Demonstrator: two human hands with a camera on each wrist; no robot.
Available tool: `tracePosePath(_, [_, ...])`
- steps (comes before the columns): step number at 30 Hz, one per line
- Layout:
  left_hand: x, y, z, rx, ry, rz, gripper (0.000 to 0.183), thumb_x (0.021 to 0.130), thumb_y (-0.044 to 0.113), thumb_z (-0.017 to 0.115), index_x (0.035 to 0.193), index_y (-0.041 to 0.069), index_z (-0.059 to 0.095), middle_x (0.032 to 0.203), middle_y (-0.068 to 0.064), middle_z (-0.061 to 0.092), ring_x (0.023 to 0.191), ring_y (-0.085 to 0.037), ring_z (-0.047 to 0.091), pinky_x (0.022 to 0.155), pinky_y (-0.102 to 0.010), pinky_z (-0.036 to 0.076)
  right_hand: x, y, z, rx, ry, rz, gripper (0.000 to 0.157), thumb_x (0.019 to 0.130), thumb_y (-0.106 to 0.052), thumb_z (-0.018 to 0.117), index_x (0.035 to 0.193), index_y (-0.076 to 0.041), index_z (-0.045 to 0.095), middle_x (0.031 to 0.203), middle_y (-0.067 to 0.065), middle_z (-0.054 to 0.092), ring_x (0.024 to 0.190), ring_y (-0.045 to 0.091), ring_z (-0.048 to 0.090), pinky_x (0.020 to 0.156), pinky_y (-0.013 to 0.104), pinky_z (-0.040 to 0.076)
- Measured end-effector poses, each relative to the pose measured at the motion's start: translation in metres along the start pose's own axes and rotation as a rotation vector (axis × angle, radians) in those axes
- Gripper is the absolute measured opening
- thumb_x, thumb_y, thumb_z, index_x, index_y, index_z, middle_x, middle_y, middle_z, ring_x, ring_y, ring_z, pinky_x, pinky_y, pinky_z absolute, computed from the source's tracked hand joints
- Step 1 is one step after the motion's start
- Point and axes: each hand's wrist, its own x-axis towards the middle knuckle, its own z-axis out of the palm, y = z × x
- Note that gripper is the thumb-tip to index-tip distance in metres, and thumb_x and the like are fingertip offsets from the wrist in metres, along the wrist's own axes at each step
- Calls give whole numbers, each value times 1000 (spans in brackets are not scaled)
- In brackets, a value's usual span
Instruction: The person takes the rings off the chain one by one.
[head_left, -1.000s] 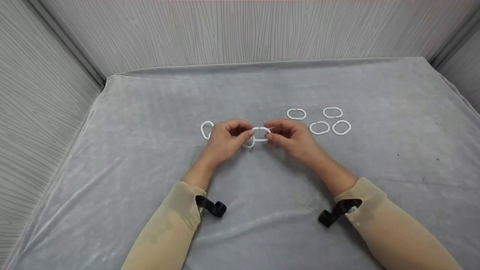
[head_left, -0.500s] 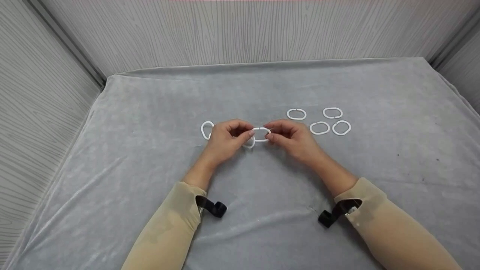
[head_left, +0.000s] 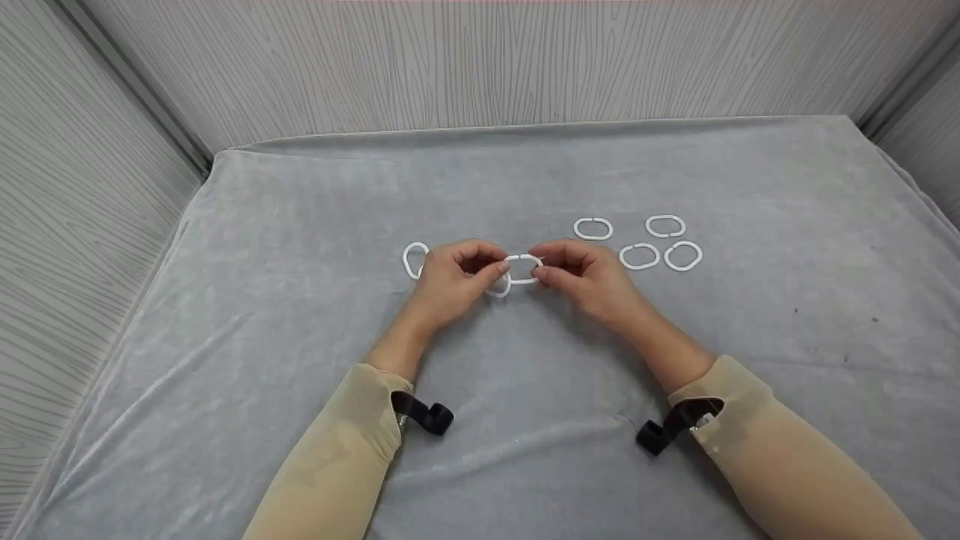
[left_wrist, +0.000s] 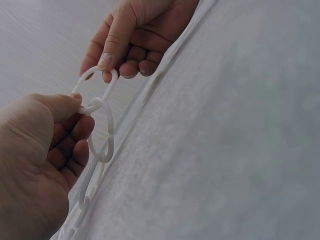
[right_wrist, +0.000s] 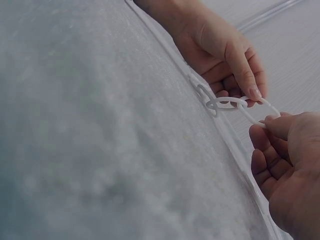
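Observation:
Both hands hold one white oval plastic chain link (head_left: 523, 282) between them, above the cloth. My left hand (head_left: 454, 279) pinches its left end between thumb and fingertips, while my right hand (head_left: 592, 277) pinches the right end. A small gap line shows in the link's upper side. Looped through its left end is a second white link (left_wrist: 110, 122), which hangs beneath the left fingers. More joined links (left_wrist: 86, 187) trail below that one in the left wrist view. In the head view, a white link (head_left: 407, 259) of this kind shows left of the left hand, partly hidden behind it.
Several loose white links, among them one link (head_left: 593, 229) behind the right hand and another link (head_left: 683, 256) farther right, lie flat on the grey cloth (head_left: 525, 450). Pale wood-grain panels (head_left: 480, 60) stand behind the table and at both sides.

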Motion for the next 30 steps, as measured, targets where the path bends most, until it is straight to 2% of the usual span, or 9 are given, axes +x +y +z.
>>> tracePosePath(7, [1,-1,0,-14,7,12,9,96,7,79,101,0,79,92,-4,76,79,-14,65,75,-26,53,1,1,-1,3,19,0,25,97,2,74,121,9,73,98,16,75,79,14,69,74,25,56])
tracePosePath(17, [0,-1,-2,-13,62,42,11,99,10,76,103,1,79,92,-5,75,80,-16,64,75,-26,52,0,1,-1,31,33,10,26,97,4,74,121,12,71,101,17,75,81,15,70,75,25,58])
tracePosePath(24, [0,-2,-3,34,88,30,14,101,11,74,107,-1,78,98,-5,76,87,-17,65,80,-28,52,0,1,0,10,52,5,26,95,3,76,120,9,74,98,17,75,78,13,68,74,24,57])
tracePosePath(30, [1,-2,-4,78,84,5,17,101,10,72,109,-4,78,100,-6,76,91,-18,66,80,-31,51,1,2,-1,42,66,16,26,95,6,75,120,9,74,101,18,75,81,17,71,75,26,59])
